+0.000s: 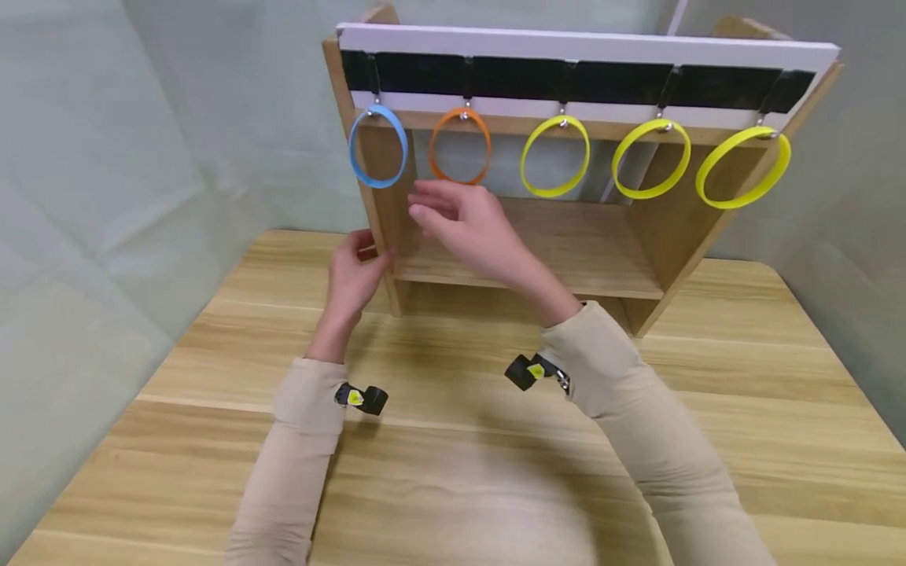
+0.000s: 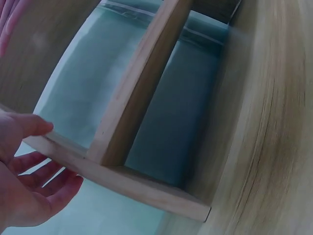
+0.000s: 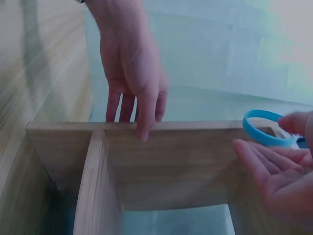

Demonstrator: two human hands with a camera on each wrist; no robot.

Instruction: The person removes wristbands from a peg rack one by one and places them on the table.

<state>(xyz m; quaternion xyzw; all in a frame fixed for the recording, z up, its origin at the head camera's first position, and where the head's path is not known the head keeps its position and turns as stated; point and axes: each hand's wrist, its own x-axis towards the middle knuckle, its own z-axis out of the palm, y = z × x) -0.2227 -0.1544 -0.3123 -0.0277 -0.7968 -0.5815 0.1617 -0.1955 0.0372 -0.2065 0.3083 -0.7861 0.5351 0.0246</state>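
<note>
My left hand holds the left side panel of a wooden shelf. In the left wrist view its thumb lies on the inner side of the panel and its fingers on the outer side. My right hand is raised in front of the shelf, fingers loosely bent, holding nothing. It is nearest to a hanging blue ring and an orange ring. From the right wrist, the blue ring appears between thumb and fingers, but the head view shows the hand below and right of it.
Several yellow rings hang from metal hooks further right. The hooks are on a white board with a black strip across the shelf's top. The shelf stands on a wood-grain table, with pale cloth behind.
</note>
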